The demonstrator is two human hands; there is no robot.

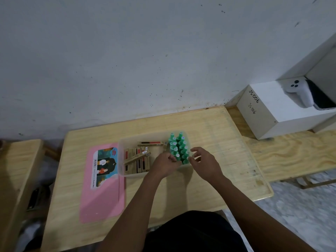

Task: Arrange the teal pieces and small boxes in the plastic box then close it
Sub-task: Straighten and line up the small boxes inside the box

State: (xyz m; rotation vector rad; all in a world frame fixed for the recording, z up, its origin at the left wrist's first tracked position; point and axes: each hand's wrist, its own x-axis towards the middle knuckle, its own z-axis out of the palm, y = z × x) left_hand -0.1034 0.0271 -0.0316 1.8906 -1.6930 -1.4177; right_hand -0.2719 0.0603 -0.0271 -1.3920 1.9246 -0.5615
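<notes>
A clear plastic box (122,160) stands open on the wooden table (209,128). Several small gold-and-red boxes (137,160) lie in its left half, some flat, one slanted across the others. Several teal pieces (179,146) stand upright in two rows in its right half. My left hand (164,165) pinches the nearest teal piece at the front of the rows. My right hand (203,160) reaches in from the right, fingertips on the front teal pieces; whether it grips one is unclear. The pink lid (102,195) with a picture label lies flat to the left of the box.
A white carton marked JS006 (269,110) holds a white controller (299,92) at the back right on a plywood bench (291,153). Another wooden surface (16,170) lies to the left. A wall rises behind the table.
</notes>
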